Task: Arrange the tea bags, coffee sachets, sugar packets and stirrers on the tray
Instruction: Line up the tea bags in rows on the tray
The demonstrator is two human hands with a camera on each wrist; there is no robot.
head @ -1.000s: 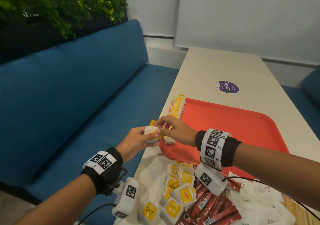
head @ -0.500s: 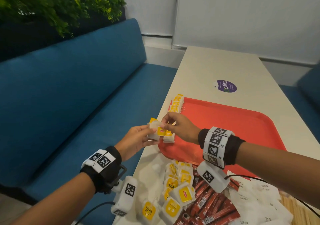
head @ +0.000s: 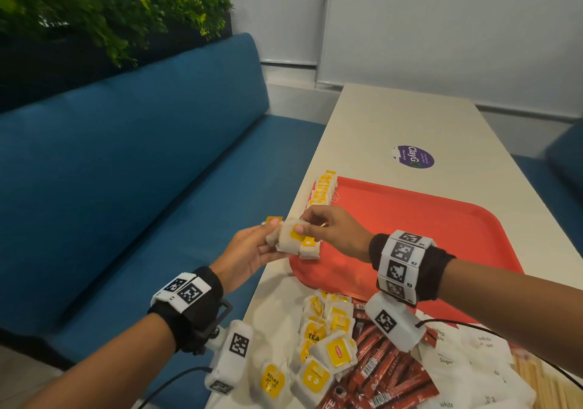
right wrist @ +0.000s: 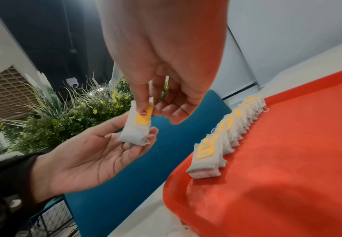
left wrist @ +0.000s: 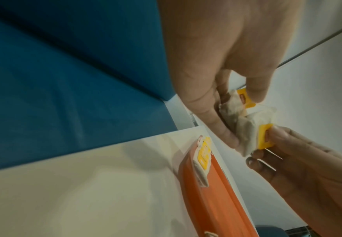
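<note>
My left hand [head: 266, 235] holds a small stack of white tea bags [head: 288, 238] with yellow tags, just off the near-left corner of the red tray [head: 410, 219]. My right hand [head: 303, 225] pinches the yellow tag of the top tea bag [right wrist: 135, 128] between thumb and forefinger. In the left wrist view the left thumb and fingers [left wrist: 223, 133] clamp the stack of bags [left wrist: 245, 126]. A row of tea bags [head: 325, 187] stands along the tray's left edge, and its nearest bag [right wrist: 205, 158] is by the corner.
Loose tea bags [head: 325, 352], red coffee sachets [head: 378, 374], white sugar packets [head: 467, 361] and wooden stirrers [head: 536, 380] lie heaped on the table in front of the tray. A blue bench [head: 126, 187] runs along the left. A purple sticker [head: 413, 156] lies beyond the tray.
Both hands have stayed together at the tray's near-left corner and risen slightly. The right fingers have closed on the yellow tag of the top bag in the left hand.
</note>
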